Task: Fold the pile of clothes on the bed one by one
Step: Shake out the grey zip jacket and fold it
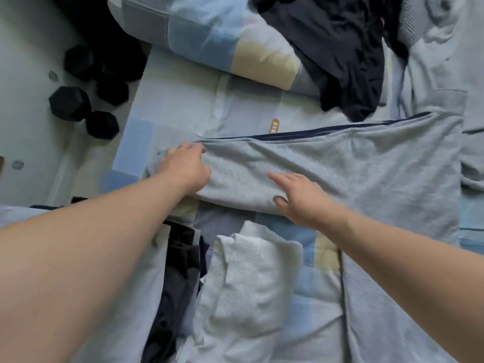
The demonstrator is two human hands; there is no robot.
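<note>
Seemingly, left hand (186, 169) grips grey garment (345, 174), fingertips hidden; right hand (301, 199) presses it.

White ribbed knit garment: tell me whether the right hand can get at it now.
Probably yes: the white ribbed knit garment lies uncovered just nearer than the right hand, with nothing between them.

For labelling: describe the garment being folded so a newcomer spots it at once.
On the pastel blue-and-yellow patchwork bedsheet, look mid-bed, between the crumpled dark navy garment beyond and the white ribbed knit top nearer. The flat light grey fleecy garment there has the left hand gripping its end, the right hand flat on it. Only it has a navy stripe along its far edge.
</note>
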